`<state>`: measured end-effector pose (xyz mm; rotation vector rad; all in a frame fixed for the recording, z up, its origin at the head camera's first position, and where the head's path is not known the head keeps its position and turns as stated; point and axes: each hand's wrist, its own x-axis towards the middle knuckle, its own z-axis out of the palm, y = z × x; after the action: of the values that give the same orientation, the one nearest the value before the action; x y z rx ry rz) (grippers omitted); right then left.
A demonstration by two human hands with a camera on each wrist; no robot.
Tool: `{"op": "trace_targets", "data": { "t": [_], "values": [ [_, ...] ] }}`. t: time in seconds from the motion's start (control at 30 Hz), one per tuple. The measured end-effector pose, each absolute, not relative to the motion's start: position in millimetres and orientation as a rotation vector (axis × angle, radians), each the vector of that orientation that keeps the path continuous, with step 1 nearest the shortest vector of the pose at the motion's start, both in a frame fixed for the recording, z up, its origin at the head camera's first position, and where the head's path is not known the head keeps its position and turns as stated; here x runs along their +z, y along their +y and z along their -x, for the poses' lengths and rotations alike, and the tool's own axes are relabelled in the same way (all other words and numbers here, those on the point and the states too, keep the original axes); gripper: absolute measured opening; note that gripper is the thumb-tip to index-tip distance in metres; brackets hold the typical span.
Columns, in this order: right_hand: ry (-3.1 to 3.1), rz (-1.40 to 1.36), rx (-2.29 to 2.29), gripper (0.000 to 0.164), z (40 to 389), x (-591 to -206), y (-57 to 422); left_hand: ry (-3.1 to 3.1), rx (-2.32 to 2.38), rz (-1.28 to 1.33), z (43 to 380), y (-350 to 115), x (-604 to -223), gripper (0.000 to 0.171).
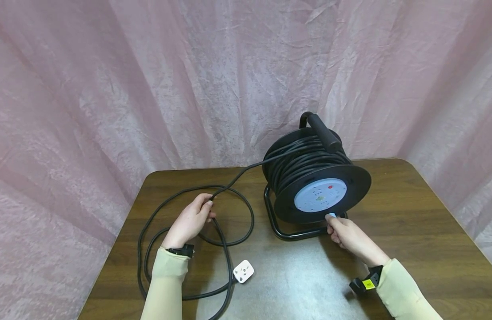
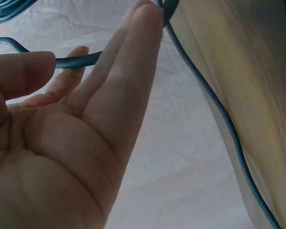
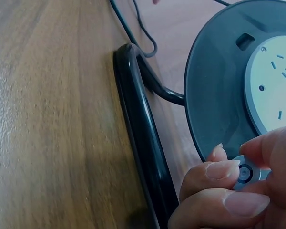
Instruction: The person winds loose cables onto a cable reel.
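A black cable reel (image 1: pixel 282 206) with a pale blue socket disc (image 1: pixel 320 195) stands toward the table's right side, much cable wound on its drum. My right hand (image 1: pixel 351 238) pinches a small pale knob (image 3: pixel 245 172) low on the reel's front flange, thumb and fingers around it. From the drum a black cable (image 1: pixel 251 166) runs left to my left hand (image 1: pixel 187 222), which holds it between thumb and fingers. In the left wrist view the cable (image 2: pixel 78 61) passes behind the thumb tip and across the fingers.
Loose loops of cable (image 1: pixel 141 240) lie around and under my left forearm. A white three-pin plug (image 1: pixel 243 271) rests pins-up near the front middle. The reel's tubular black stand (image 3: pixel 140 129) sits on the wooden table (image 1: pixel 406 213). Pink curtains (image 1: pixel 230 89) hang close behind.
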<state>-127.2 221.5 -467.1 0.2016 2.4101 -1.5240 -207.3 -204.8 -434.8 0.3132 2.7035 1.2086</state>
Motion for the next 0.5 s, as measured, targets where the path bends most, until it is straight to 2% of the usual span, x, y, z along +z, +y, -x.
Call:
{"op": "trace_targets", "data": {
  "t": [0.5],
  "values": [
    [2.390,-0.187,-1.513,0.061,127,-470,209,2.735,1.193,-0.421,210,-202,-432,0.051]
  ]
}}
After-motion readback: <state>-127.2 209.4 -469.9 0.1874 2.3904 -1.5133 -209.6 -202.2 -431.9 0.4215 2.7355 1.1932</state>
